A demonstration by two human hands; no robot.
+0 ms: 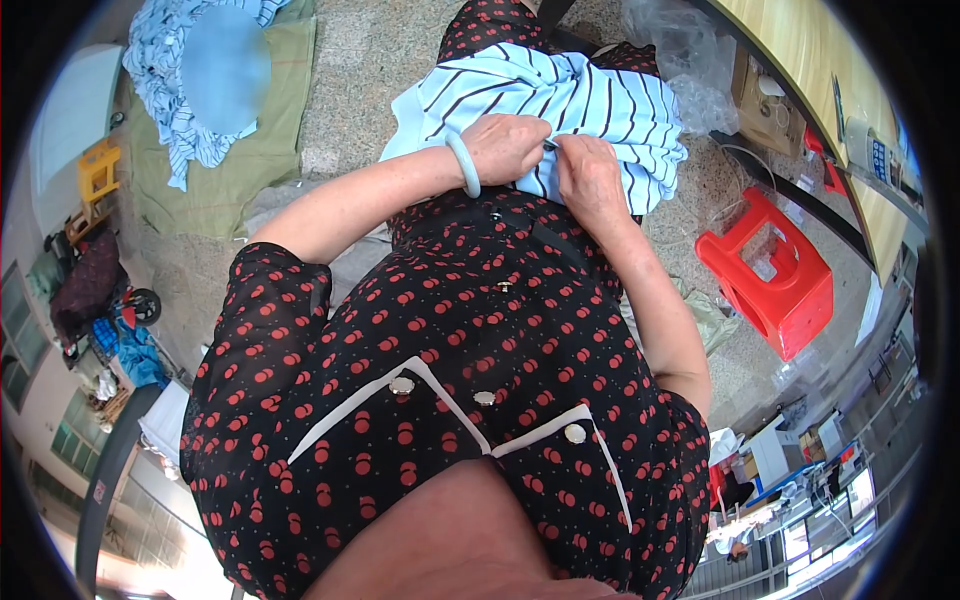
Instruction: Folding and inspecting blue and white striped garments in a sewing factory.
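Observation:
A light blue knit garment [630, 115] with thin dark stripes lies bunched across my lap. My left hand [498, 150], with a pale green bangle [463, 163] at its wrist, is closed in a pinch on the garment's near part. Close beside it, my right hand [592, 180] is also closed, fingertips almost meeting the left ones. A small dark object [550, 144] shows between the fingertips; it is too small to name. The right fingers hide most of what they grip.
To the right a red plastic stool [790, 290] lies tipped on the floor, near a wood-topped table [800, 45]. Clear plastic bags [685, 50] and a cardboard box [765, 105] are beyond. More striped cloth [165, 90] is heaped on a green sheet [200, 195] at far left.

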